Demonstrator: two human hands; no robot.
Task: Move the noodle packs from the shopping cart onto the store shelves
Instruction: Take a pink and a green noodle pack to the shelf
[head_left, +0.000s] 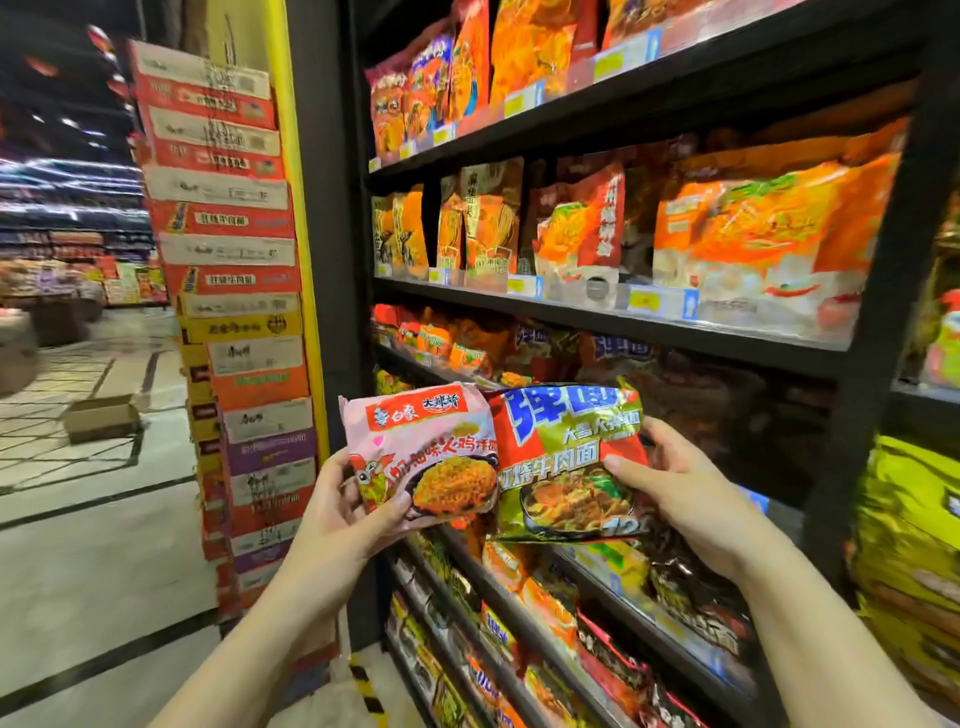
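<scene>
Noodle packs, 2, are held up before the shelves (597, 317): left hand (348, 512) grips the pink pack (421, 447) by its lower corner, right hand (680, 488) grips the red-green pack (561, 457), both forearms raised.

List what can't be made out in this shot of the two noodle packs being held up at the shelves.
- Shopping cart: outside the head view, so what remains in it is unknown.
- Price tags: blurred and too small to read.
- Pink pack, lower left corner: covered by the left hand.
- Green-and-red pack, right edge: covered by the right hand.
- Shelf behind the packs: dark, contents unclear.
</scene>
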